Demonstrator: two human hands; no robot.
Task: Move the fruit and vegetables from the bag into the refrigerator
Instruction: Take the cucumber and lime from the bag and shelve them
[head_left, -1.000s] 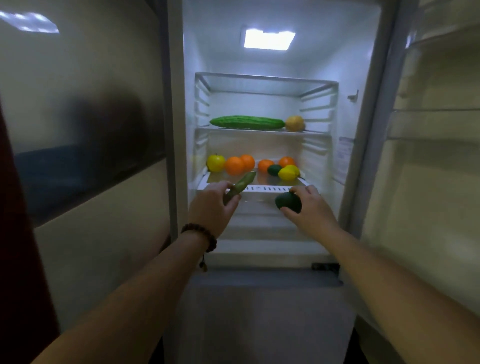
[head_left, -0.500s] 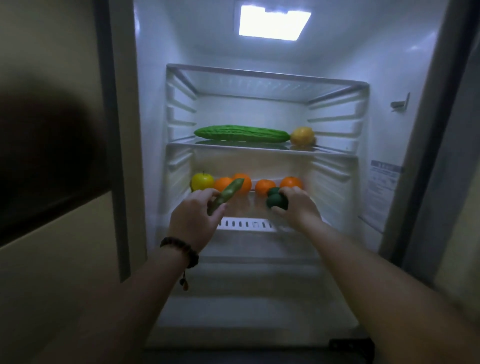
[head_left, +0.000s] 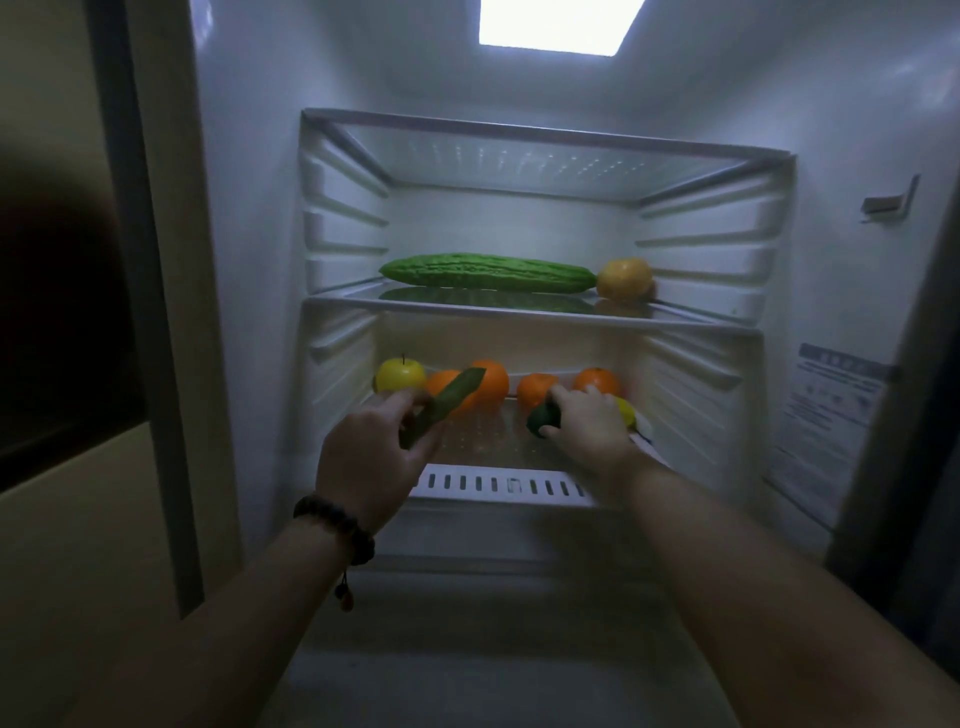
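Both hands reach into the open refrigerator over its lower shelf (head_left: 504, 486). My left hand (head_left: 374, 457) grips a slim green pod-like vegetable (head_left: 449, 402) that points up and right. My right hand (head_left: 589, 426) holds a dark green round fruit (head_left: 543, 420) low over the shelf, right of centre. Behind them lie a yellow apple (head_left: 399, 373), several oranges (head_left: 488, 384) and a lemon (head_left: 626, 412) partly hidden by my right hand. A long bitter gourd (head_left: 488, 272) and a yellow-orange fruit (head_left: 623, 278) rest on the middle shelf (head_left: 685, 319). The bag is out of view.
An upper glass shelf (head_left: 545, 140) holds nothing visible. The fridge's ribbed side walls (head_left: 340, 249) flank the shelves. A label sticks to the right inner wall (head_left: 831, 400). The closed left door panel (head_left: 67, 364) stands beside the opening. A lamp (head_left: 553, 23) glows overhead.
My view and both hands have moved closer and deeper into the fridge. The pod and the dark green fruit now sit over the lower shelf, near the oranges.
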